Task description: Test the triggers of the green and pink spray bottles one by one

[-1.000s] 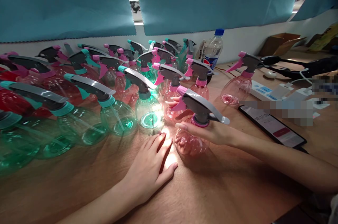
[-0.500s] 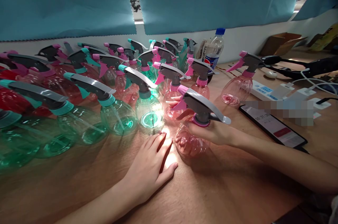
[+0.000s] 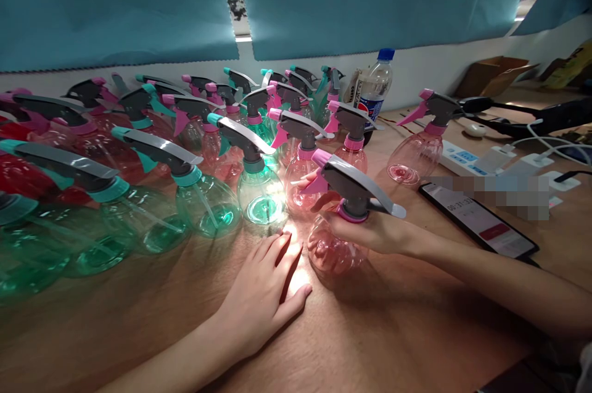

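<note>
My right hand (image 3: 370,229) is wrapped round the neck and upper body of a clear pink spray bottle (image 3: 333,251) with a grey and pink trigger head. The bottle stands on the brown tabletop (image 3: 351,343), its trigger turned to the left. My left hand (image 3: 263,282) lies flat on the table just left of it, fingers stretched out and holding nothing. Close beyond those fingertips stands a green spray bottle (image 3: 261,198). Directly behind the held bottle is another pink spray bottle (image 3: 303,180), partly hidden by it and my right fingers.
Several more green (image 3: 208,205) and pink spray bottles crowd the left and back. One pink spray bottle (image 3: 416,152) stands apart at right, near a phone (image 3: 478,220) and a power strip (image 3: 456,155). A soda bottle (image 3: 374,87) is by the wall; a cardboard box (image 3: 493,75) lies far right.
Almost nothing has moved. The pink spray bottle's head has shifted very slightly to the right in my right hand, and the phone's timer digits have advanced.
</note>
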`<state>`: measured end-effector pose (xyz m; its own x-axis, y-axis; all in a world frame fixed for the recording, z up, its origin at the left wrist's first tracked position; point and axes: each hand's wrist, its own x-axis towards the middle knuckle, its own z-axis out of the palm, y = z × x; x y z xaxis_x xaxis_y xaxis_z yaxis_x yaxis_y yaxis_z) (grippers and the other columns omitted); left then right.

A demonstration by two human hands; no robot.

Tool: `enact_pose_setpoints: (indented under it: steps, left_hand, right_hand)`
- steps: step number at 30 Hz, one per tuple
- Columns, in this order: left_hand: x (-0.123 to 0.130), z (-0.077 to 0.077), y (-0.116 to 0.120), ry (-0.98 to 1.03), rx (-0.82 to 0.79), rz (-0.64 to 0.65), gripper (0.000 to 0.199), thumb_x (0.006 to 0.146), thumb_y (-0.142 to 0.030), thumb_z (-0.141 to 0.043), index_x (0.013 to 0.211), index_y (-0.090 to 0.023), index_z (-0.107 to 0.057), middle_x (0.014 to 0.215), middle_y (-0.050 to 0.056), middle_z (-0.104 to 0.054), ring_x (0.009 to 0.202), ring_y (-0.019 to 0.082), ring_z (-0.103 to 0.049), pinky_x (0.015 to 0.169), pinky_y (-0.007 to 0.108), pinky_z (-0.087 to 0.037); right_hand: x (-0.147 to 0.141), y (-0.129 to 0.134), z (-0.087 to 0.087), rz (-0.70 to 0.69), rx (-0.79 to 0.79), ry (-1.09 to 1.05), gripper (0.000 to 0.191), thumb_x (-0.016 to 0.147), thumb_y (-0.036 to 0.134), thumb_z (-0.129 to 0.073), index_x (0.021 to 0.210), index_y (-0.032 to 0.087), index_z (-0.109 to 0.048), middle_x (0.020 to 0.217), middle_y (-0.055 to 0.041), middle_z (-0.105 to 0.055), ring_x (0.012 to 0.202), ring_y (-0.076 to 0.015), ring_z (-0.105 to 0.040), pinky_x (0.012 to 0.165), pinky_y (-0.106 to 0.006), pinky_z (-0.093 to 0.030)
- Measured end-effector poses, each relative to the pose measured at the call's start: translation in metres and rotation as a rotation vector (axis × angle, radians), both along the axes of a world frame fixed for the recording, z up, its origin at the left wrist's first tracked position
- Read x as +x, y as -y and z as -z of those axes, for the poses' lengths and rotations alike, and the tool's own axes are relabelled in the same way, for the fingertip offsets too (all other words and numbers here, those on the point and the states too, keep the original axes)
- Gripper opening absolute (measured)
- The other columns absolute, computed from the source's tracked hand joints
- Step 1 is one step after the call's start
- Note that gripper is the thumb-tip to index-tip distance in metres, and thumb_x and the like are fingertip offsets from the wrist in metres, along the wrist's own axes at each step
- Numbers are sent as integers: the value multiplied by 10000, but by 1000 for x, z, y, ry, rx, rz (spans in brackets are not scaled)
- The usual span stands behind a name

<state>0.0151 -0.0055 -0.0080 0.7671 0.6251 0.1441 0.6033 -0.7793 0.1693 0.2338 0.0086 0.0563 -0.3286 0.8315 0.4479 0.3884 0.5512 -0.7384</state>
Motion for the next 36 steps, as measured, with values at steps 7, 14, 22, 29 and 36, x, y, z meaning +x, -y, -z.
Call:
enact_pose_setpoints:
  steps: [7, 14, 22, 29, 36]
  left_hand:
    - [0, -1, 0, 2, 7, 7, 508, 920, -399, -472, 1344, -121, -450, 1371, 155, -449, 1242, 324, -386, 1018, 490, -346]
    - [-1, 0, 0, 10, 13, -1, 499, 918, -408, -472, 1345, -150, -445, 1371, 140, -455, 1245, 316, -391, 1021, 482, -346]
    - [-1, 0, -1, 6, -3, 3, 497, 921, -412, -462, 1347, -159, -441, 1377, 138, -446, 1248, 321, -383, 1015, 494, -350]
    - [0, 1, -1, 1, -4, 1, 505, 921, -406, -463, 1358, -154, -430, 1384, 141, -440, 1255, 318, -378, 1021, 492, -347]
    - [0, -1, 0, 19, -6, 5, 499, 918, -399, -468, 1349, -148, -439, 1372, 145, -453, 1245, 323, -392, 1015, 494, -356]
  right_hand:
    - [-1, -1, -5, -61, 19, 4, 179, 683, 150, -416, 580, 228, -292, 508, 75, -259, 515, -92, -309, 479, -233, -315]
    - [-2, 0, -7, -54, 38, -2, 220, 729, 175, -423, 564, 224, -286, 507, 71, -299, 510, -87, -310, 497, -235, -342]
    - [1, -2, 1, -60, -9, -47, 119, 691, 119, -434, 606, 202, -428, 628, 43, -399, 556, -88, -358, 510, -236, -373]
    - [2, -2, 6, -23, 1, -32, 104, 678, 116, -461, 636, 202, -502, 686, 23, -502, 622, -115, -441, 623, -268, -472]
    - [0, -1, 4, 16, -42, -61, 136, 697, 132, -486, 789, 204, -555, 723, 11, -554, 672, -127, -523, 646, -263, -500]
